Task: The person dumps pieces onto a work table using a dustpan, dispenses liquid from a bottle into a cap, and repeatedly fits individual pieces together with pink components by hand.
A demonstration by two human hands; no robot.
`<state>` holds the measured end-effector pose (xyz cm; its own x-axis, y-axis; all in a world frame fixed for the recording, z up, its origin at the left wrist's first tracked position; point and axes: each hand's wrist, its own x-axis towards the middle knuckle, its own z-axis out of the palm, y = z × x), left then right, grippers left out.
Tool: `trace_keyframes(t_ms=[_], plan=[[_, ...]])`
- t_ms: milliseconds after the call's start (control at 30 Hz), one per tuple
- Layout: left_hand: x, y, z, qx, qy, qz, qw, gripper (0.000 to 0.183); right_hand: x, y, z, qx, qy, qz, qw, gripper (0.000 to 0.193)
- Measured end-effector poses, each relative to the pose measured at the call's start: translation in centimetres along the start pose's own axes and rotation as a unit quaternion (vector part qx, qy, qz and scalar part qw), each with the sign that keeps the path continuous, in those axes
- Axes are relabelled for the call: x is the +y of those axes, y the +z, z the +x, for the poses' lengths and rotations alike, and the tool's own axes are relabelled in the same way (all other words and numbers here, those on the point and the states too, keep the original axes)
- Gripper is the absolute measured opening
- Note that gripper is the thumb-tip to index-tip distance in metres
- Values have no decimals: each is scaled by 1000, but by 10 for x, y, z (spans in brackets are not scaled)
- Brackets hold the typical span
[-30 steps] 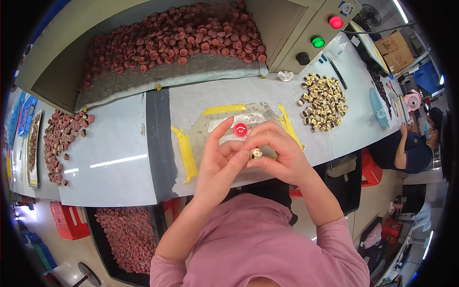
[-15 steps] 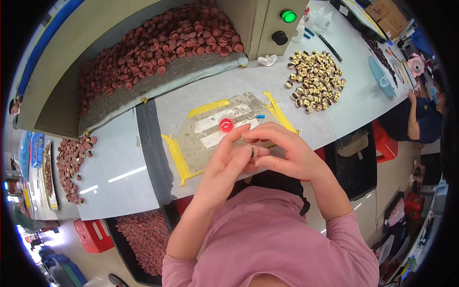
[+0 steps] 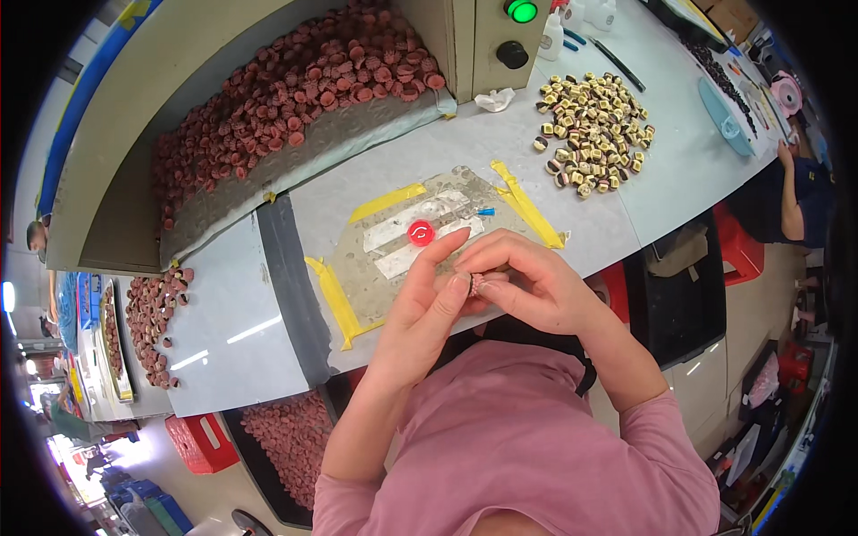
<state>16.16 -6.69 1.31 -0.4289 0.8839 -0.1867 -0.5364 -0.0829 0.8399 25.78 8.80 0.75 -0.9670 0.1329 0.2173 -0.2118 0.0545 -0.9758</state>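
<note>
Just right of the frame's centre, a small pink ridged piece (image 3: 477,284) — its long axis too small to tell — lies pinched between the left hand (image 3: 420,311) and the right hand (image 3: 543,293), neither one nearer.

The person's bare left hand (image 3: 433,297) angles up and inward, its index finger (image 3: 442,247) extended above the thumb. The bare right hand (image 3: 545,290) arches opposite, fingers curled, thumb pointing left. Both pinch, thumb tips close together. Two bare forearms (image 3: 362,418) converge from long pink fabric sleeves (image 3: 672,439).
</note>
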Motion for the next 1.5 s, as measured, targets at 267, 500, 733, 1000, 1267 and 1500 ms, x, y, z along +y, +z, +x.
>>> trace_keyframes(t_ms=[267,500,733,1000,1267,1500], plan=[[42,-52,-40,194,85,374,903,19,-16,-24,-10,68,-5,-209,976,29],[124,-244,-85,429,200,742,475,19,-21,-88,33,177,-73,-525,829,18],[126,-208,-45,413,312,723,457,34,-12,-92,63,97,-42,-588,802,8],[110,-126,110,245,306,698,599,23,-23,-65,56,75,-9,-498,864,8],[97,-131,156,228,419,644,598,11,-15,-83,63,68,-38,-523,849,10],[102,-124,68,242,227,392,858,19,-19,-95,49,33,-37,-559,827,18]])
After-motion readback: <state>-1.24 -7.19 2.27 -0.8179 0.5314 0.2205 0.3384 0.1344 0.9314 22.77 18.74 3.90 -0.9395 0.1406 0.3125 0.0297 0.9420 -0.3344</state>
